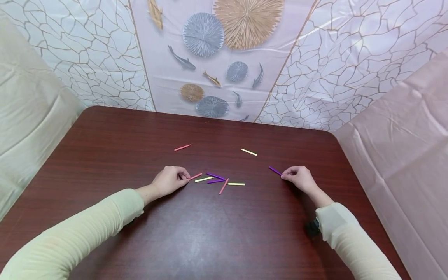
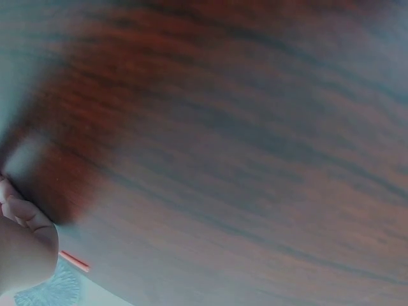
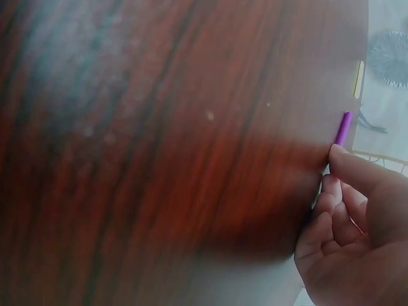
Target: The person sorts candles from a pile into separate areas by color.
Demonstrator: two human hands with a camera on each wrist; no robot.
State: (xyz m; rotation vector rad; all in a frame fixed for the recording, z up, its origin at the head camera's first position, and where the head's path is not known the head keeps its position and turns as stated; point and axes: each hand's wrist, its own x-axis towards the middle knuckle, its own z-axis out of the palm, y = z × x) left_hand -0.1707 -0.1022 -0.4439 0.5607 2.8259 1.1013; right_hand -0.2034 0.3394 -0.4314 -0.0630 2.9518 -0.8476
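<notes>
My left hand (image 1: 170,180) pinches the near end of a thin red stick (image 1: 196,176) between thumb and fingertips, low over the table. Right of it lies a loose cluster: two purple sticks (image 1: 215,176), two yellow sticks (image 1: 236,184) and another red stick (image 1: 223,186), some overlapping. Farther right, my right hand (image 1: 299,177) holds a purple stick (image 1: 275,170) by its near end, its far end pointing away to the left. The right wrist view shows thumb and finger on this purple stick (image 3: 343,129). In the left wrist view, the left hand (image 2: 25,245) is cut off by the frame edge.
On the dark red-brown wooden table (image 1: 196,233), a single red stick (image 1: 182,147) lies behind the left hand. A single yellow stick (image 1: 249,152) lies behind the cluster to the right. Patterned sheeting (image 1: 210,70) hangs beyond the far edge, with pale cloth at both sides.
</notes>
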